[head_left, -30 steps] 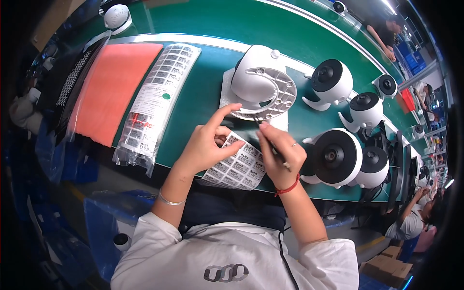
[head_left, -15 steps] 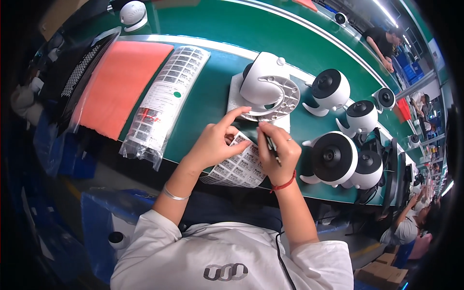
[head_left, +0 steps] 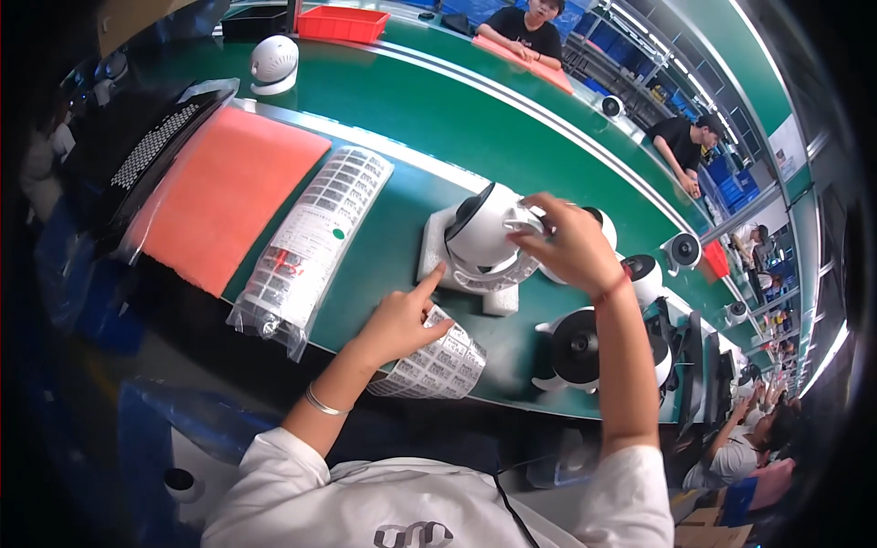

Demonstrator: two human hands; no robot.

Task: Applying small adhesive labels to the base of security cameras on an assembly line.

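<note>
Worktable (head_left: pixel 408 196) — green top, pale strip along its far side. Long green counter (head_left: pixel 429 105) beyond, edged with pale rails. Metal shelving rack (head_left: pixel 626 47), loaded, toward upper right; green panel (head_left: pixel 763 102) beside it. Strip light (head_left: pixel 827 359), far right — lit. Floor (head_left: pixel 208 342): grey, dim, lower left.

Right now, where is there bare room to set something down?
The green tabletop is bare between the clear-bagged white label sheets and the white foam block; the far green surface is too, between the white domed device and distant coral mat. Crowded: right of the block, with round white-and-black cameras.
</note>
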